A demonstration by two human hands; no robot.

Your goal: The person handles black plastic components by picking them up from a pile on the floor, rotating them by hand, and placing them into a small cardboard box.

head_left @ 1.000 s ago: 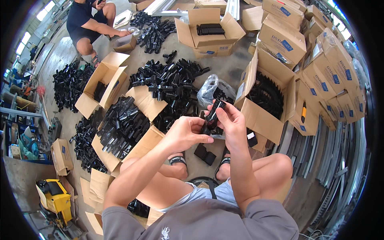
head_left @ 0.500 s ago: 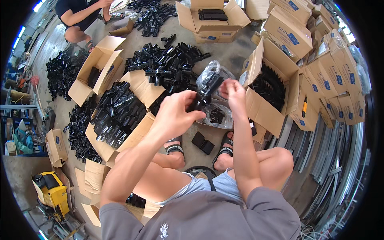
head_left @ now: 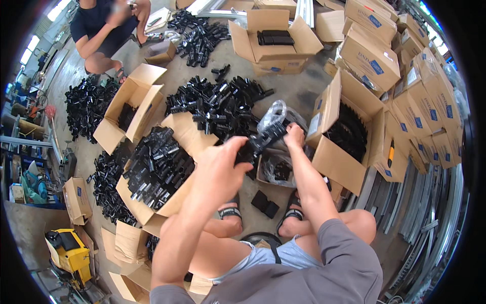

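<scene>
- While the view had swung back a little since half a second earlier, bringing more of the crouching co-worker [head_left: 104,30] at the far left into sight, that person's hands stayed up near the upper body, beside a small cardboard box [head_left: 161,52].
- On the floor, the open carton [head_left: 132,104] at the left and the heap of black plastic parts [head_left: 87,104] beside it lay as before.
- Nearer, the big carton packed with black parts [head_left: 161,169] stood just left of the left forearm, unchanged.
- The left hand [head_left: 223,164] had dropped lower in the view than before; its fingers were curled shut around one end of a bundle of black plastic pieces [head_left: 260,142].
- The bundle sat between the two hands, tilted up to the right, above a small box lined with a clear bag [head_left: 276,169] in front of the sandalled feet.
- The clear plastic bag [head_left: 273,114] rose just behind the bundle, touching it.
- The right hand [head_left: 295,136] pinched the bundle's upper right end, fingers closed on it, as earlier.
- At the right, the tall open carton of black parts [head_left: 336,137] was unmoved, with stacked closed cartons [head_left: 420,96] beyond.
</scene>
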